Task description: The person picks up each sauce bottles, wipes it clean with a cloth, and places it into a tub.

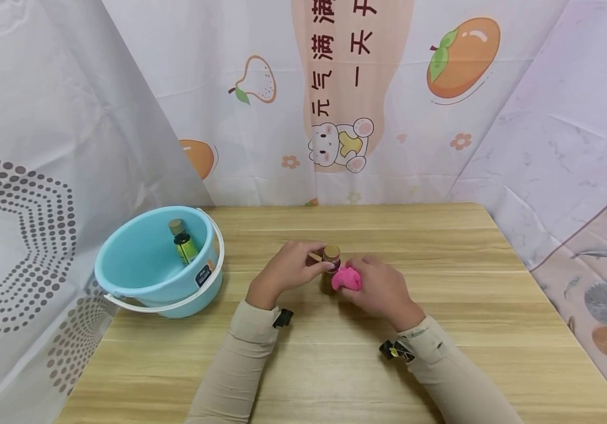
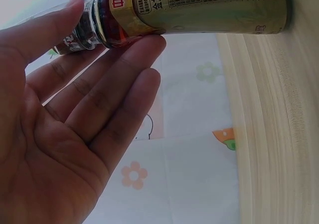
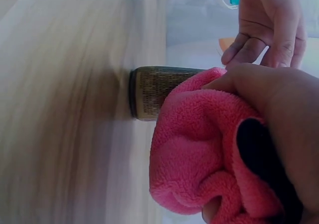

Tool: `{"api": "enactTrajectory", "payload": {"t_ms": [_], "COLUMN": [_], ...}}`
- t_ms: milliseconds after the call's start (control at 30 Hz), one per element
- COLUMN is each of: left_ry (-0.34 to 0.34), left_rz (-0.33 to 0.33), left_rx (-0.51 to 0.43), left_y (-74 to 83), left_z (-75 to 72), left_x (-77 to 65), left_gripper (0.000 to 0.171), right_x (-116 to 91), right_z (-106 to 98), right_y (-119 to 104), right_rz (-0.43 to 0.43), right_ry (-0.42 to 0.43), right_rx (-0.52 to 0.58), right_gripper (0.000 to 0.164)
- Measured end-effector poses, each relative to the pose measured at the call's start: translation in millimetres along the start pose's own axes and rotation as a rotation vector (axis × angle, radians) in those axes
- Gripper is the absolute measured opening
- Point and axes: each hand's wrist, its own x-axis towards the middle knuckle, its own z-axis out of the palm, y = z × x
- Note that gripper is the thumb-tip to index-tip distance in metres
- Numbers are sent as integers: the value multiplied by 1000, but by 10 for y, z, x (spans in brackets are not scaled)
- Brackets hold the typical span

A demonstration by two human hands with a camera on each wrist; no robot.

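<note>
A glass sauce bottle [image 1: 331, 254] with a gold cap stands upright on the wooden table between my two hands. Thumb and fingers of my left hand [image 1: 292, 266] pinch it at the neck; the left wrist view shows its printed label [image 2: 199, 10] below the fingers. My right hand [image 1: 385, 290] grips a bunched pink cloth [image 1: 347, 279] against the bottle's right side. Up close in the right wrist view, the fluffy cloth [image 3: 194, 139] has a dark patch and covers much of the bottle, leaving its lower end [image 3: 154, 92] in sight.
To the left on the table [image 1: 282, 365] stands a light blue bucket [image 1: 133, 253] with a white handle [image 1: 218, 241] hanging at its front. A bottle with a green-yellow label [image 1: 183, 244] leans inside it. A printed curtain [image 1: 261, 135] hangs behind the table's back edge.
</note>
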Motion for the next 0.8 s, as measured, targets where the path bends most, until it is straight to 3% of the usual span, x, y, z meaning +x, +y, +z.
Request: {"api": "enactTrajectory", "payload": {"t_ms": [400, 800], "left_ry": [10, 11], "left_rz": [12, -17], "left_rx": [-9, -6], "left_y": [-3, -10], "left_z": [16, 17], "left_x": [11, 2], "left_gripper": [23, 26], "right_x": [-14, -25], "right_z": [134, 158], "right_y": [24, 20], "right_rz": [64, 50], "right_ry": [-151, -124], "right_rx": [-54, -66], "right_gripper": [42, 41]}}
